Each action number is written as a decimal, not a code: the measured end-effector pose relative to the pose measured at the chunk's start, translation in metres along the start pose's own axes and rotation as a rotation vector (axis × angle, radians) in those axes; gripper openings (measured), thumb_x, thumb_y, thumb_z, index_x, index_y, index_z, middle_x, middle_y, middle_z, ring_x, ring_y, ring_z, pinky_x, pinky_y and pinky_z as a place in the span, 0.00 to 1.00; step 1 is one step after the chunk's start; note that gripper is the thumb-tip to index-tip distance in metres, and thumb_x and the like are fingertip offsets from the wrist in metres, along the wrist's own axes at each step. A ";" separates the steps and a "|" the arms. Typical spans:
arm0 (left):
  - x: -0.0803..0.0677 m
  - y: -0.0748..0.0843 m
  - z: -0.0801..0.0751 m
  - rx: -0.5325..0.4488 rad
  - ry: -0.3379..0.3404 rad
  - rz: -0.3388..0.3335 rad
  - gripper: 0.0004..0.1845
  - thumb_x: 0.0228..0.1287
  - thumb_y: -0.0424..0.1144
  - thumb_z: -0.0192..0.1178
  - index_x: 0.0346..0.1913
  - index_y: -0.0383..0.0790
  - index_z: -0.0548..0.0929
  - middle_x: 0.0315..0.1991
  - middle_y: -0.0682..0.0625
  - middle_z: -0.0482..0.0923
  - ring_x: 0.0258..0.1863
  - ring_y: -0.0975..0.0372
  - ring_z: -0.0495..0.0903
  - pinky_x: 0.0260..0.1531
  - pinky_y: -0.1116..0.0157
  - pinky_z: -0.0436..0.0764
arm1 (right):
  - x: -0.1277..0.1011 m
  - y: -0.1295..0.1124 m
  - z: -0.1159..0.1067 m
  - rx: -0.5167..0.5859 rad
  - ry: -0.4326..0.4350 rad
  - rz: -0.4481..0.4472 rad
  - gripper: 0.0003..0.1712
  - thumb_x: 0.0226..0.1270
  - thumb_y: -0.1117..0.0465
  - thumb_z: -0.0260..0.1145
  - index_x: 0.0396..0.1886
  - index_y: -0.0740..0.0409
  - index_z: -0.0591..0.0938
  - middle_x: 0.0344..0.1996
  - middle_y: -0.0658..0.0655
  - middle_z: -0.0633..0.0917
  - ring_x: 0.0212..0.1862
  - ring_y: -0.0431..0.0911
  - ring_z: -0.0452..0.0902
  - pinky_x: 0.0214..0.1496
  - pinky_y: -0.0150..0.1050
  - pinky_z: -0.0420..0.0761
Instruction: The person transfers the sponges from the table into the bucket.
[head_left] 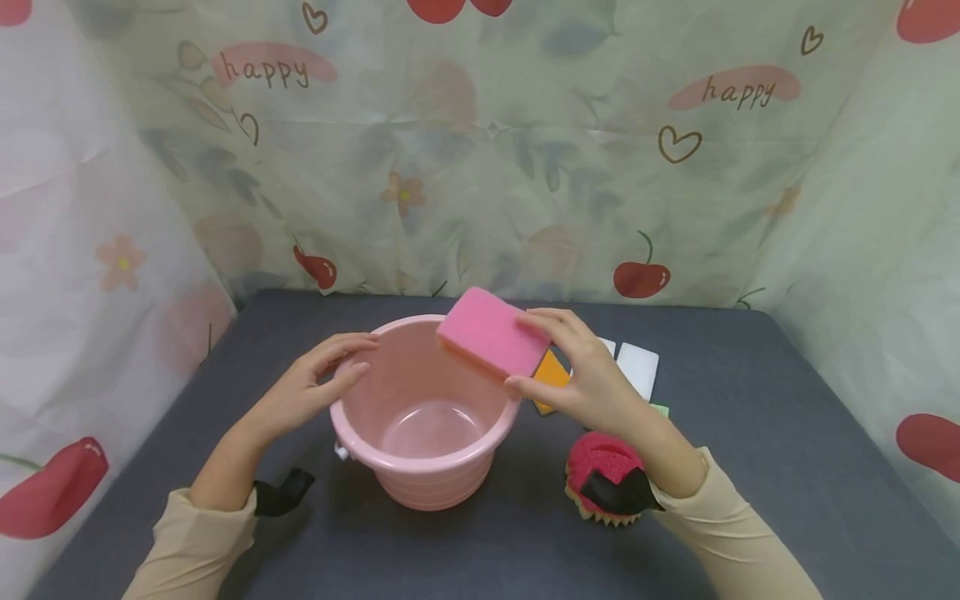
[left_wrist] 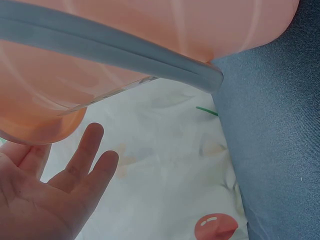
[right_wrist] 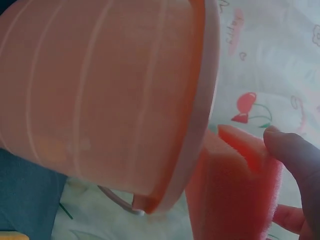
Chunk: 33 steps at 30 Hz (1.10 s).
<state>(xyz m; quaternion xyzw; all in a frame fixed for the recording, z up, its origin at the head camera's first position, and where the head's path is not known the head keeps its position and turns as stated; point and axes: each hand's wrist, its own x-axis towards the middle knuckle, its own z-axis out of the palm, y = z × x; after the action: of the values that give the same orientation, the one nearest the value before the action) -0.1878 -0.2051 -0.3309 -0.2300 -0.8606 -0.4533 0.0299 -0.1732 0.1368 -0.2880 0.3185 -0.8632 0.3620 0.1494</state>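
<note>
Sponge position: the pink rectangular foam sponge (head_left: 491, 331) is held in the air over the far right rim of the round pink plastic bucket (head_left: 420, 477), partly above the bucket's opening and partly past the rim.
Direction from the hands: the sponge lies just to the left of the right hand (head_left: 592, 377), toward the bucket; from the left hand (head_left: 315, 385) it lies across the opening, to the right.
Long axis: it runs slantwise, from far left to near right, with the broad face tilted up toward the person.
Nearer hand: the right, which touches it; the left is well apart from it.
Right hand state: grasping the sponge by its right end, thumb on the near edge and fingers on the far edge.
Left hand state: released, fingers straight, resting against the bucket's left rim and gripping nothing; the left wrist view shows the palm open beside the bucket wall.
Sponge look: plain pink, thick slab, fine porous face, square edges.
Bucket look: translucent pink, ribbed wall, nothing visible inside, standing upright on the dark grey tabletop (head_left: 750, 433).
</note>
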 end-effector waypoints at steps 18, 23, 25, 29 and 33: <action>0.000 0.000 0.000 0.018 -0.008 -0.029 0.18 0.67 0.40 0.54 0.59 0.43 0.74 0.63 0.46 0.69 0.64 0.55 0.65 0.53 0.84 0.62 | 0.005 -0.005 0.022 0.047 -0.067 -0.046 0.38 0.50 0.55 0.74 0.62 0.55 0.71 0.60 0.56 0.72 0.61 0.48 0.68 0.56 0.47 0.77; 0.000 0.001 0.000 0.021 -0.009 -0.039 0.19 0.68 0.42 0.54 0.59 0.44 0.74 0.64 0.46 0.68 0.64 0.55 0.65 0.53 0.84 0.62 | 0.007 -0.005 0.027 0.064 -0.078 -0.049 0.39 0.50 0.56 0.74 0.63 0.54 0.71 0.60 0.55 0.72 0.61 0.48 0.68 0.55 0.47 0.78; 0.000 0.001 0.000 0.023 -0.009 -0.041 0.19 0.68 0.42 0.54 0.59 0.44 0.74 0.64 0.47 0.68 0.64 0.55 0.65 0.53 0.84 0.62 | 0.008 -0.005 0.028 0.072 -0.084 -0.045 0.39 0.50 0.56 0.74 0.63 0.54 0.71 0.60 0.55 0.72 0.61 0.48 0.67 0.54 0.46 0.79; 0.000 0.001 0.000 0.024 -0.009 -0.041 0.19 0.67 0.41 0.54 0.59 0.44 0.74 0.64 0.47 0.68 0.64 0.55 0.65 0.53 0.84 0.63 | 0.010 -0.005 0.031 0.077 -0.097 -0.036 0.38 0.50 0.55 0.74 0.63 0.53 0.70 0.60 0.55 0.72 0.61 0.48 0.68 0.53 0.45 0.79; 0.001 0.001 0.000 0.024 -0.009 -0.036 0.19 0.67 0.41 0.54 0.59 0.43 0.74 0.63 0.46 0.69 0.63 0.55 0.66 0.52 0.84 0.63 | 0.011 -0.002 0.035 0.067 -0.105 -0.036 0.38 0.50 0.55 0.74 0.63 0.53 0.70 0.59 0.55 0.72 0.60 0.48 0.68 0.55 0.45 0.77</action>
<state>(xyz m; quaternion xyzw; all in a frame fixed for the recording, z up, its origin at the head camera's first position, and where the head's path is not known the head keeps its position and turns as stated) -0.1879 -0.2045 -0.3303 -0.2159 -0.8702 -0.4425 0.0207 -0.1810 0.1056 -0.3055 0.3573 -0.8515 0.3707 0.0994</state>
